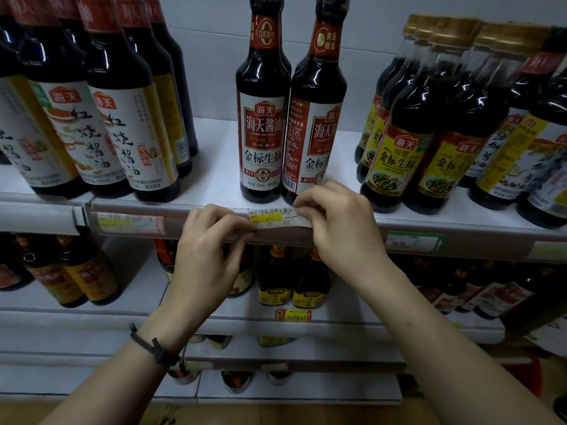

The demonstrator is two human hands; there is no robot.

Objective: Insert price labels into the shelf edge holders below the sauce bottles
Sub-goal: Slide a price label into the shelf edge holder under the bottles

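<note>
A white and yellow price label [274, 216] sits at the clear shelf edge holder [276, 236], right below two red-labelled soy sauce bottles [263, 118]. My left hand [211, 256] pinches the label's left end against the holder strip. My right hand [337, 228] pinches its right end, fingers curled over the shelf lip. The label's lower edge seems tucked behind the strip while its top still shows above it. My fingers cover both ends.
Another label [130, 223] sits in the holder to the left, and a green one [414, 242] to the right. Bottle groups stand at left [116, 118] and right [429, 133]. Lower shelves [276, 329] hold more bottles.
</note>
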